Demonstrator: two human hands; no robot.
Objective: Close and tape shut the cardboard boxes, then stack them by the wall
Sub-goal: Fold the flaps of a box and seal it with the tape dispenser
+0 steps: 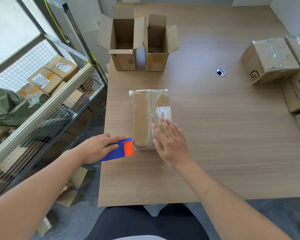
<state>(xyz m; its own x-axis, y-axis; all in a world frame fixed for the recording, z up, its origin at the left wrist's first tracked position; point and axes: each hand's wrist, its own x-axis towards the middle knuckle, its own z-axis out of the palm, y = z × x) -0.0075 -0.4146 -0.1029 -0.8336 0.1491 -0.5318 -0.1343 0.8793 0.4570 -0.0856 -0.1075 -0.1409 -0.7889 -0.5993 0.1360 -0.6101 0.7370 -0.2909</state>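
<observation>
A closed cardboard box (145, 116) lies flat in the middle of the wooden table (215, 135), with clear tape along its top seam and a white label. My left hand (97, 148) grips a blue and orange tape dispenser (121, 149) whose front end touches the box's near left corner. My right hand (171, 142) is flat with straight fingers over the box's near right part; it is blurred. Two open boxes stand upright at the far left: a wider one (123, 40) and a narrower one (158, 44), both with flaps up.
Taped boxes (270, 61) are stacked at the table's right edge. A cable hole (220, 72) sits in the tabletop. A wire cage cart (42, 104) holding parcels stands to the left of the table. A box (76, 187) lies on the floor below.
</observation>
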